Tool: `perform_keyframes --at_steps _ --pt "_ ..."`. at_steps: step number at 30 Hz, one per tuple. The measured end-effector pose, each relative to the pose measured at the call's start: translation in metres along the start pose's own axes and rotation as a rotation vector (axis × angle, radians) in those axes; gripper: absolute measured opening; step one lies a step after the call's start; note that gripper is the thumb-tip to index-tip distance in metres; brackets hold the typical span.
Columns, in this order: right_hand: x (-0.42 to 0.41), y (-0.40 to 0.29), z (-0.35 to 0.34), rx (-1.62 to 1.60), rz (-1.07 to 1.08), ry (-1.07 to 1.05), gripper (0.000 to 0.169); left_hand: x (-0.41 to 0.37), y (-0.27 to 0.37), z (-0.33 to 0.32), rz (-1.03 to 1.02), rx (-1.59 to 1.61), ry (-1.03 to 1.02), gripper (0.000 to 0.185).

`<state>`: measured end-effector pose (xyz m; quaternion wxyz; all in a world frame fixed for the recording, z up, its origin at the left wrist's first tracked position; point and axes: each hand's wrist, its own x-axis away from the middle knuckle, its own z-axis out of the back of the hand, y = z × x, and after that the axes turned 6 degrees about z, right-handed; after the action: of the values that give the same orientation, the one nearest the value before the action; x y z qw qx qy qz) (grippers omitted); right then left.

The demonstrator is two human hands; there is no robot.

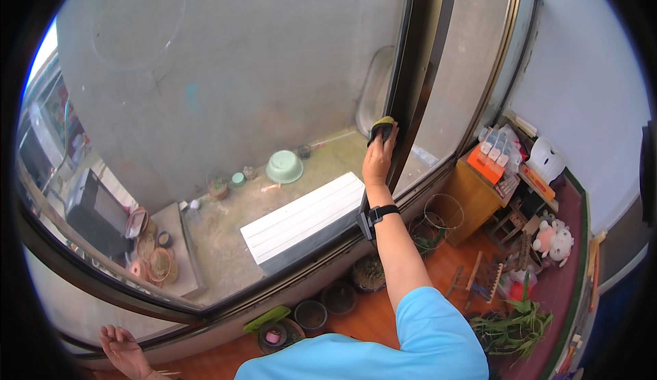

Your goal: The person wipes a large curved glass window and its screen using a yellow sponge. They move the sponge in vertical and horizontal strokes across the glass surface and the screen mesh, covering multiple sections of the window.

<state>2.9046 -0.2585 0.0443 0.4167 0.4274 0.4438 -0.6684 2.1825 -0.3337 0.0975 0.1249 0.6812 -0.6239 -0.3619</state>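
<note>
My right hand reaches up and grips a yellow and black scrubbing sponge, partly covered by my fingers. The sponge is at the edge of a large window pane, beside its dark metal frame. A black strap with a small device sits around my right wrist. Low on the left, my left hand is raised near the lower window frame, its fingers loosely curled and holding nothing.
Beyond the glass are a white-topped box-like unit, a green basin and clay pots. Inside, plant pots line the sill wall. To the right stand a cluttered wooden cabinet, a small wooden stool and a leafy plant.
</note>
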Motion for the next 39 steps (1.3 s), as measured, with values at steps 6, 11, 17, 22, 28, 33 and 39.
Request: perform_keyframes --at_steps 6,11,17,22,28,33,39 --pt "0.135 -0.009 0.021 -0.128 -0.592 -0.429 0.037 0.011 0.022 0.021 0.025 -0.01 -0.023 0.024" --pt "0.228 -0.001 0.056 -0.974 -1.768 -0.046 0.025 0.024 0.04 0.036 0.059 0.012 0.017 0.023" --pt "0.274 0.014 0.157 -1.161 -1.926 0.446 0.046 0.028 0.064 0.054 0.104 0.022 -0.008 0.019" --pt "0.286 0.001 0.225 -1.276 -1.98 0.442 0.049 0.021 0.065 0.068 0.127 0.102 0.021 0.017" --pt "0.308 -0.029 0.25 -1.017 -2.003 0.441 0.04 0.005 0.047 0.073 0.209 0.168 -0.01 0.016" --pt "0.311 -0.02 0.259 -0.999 -1.913 0.458 0.021 0.006 0.044 0.076 0.263 0.19 -0.007 0.016" --pt "0.331 -0.005 0.288 -1.031 -1.83 0.415 0.024 0.003 0.031 0.069 0.305 0.176 -0.001 0.018"
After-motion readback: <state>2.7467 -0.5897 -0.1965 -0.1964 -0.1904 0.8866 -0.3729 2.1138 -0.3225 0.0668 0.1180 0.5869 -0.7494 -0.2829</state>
